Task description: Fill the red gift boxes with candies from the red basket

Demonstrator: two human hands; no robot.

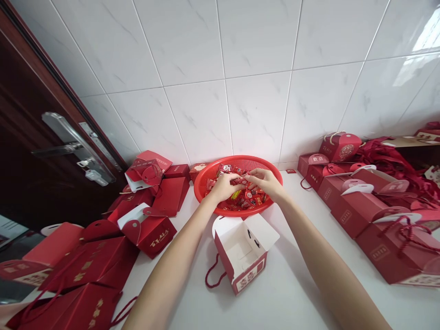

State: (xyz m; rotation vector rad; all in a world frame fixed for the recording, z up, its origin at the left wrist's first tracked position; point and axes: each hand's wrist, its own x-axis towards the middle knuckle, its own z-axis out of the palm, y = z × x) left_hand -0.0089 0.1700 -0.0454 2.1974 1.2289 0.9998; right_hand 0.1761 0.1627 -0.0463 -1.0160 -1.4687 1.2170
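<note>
Both my hands reach into a red plastic basket (202, 201) that holds many wrapped candies (248, 201), mostly red with a yellow one among them. My left hand (225, 187) is at the basket's middle, thumb and fingers bent in a pinch over the candies. Opposite it, my right hand (264, 182) curls its fingers toward the left one. What lies between the fingertips is too small to make out. Nearer to me stands an open gift box (240, 252), red outside and white inside, its flaps up and its interior bare. A dark red cord handle (216, 275) hangs at its left side.
Red gift boxes (151, 233) crowd the left side, near a dark door with a metal handle (74, 146). More boxes (360, 211) line the right, with red ribbons (395, 160) behind. A white tiled wall (257, 110) rises behind the basket.
</note>
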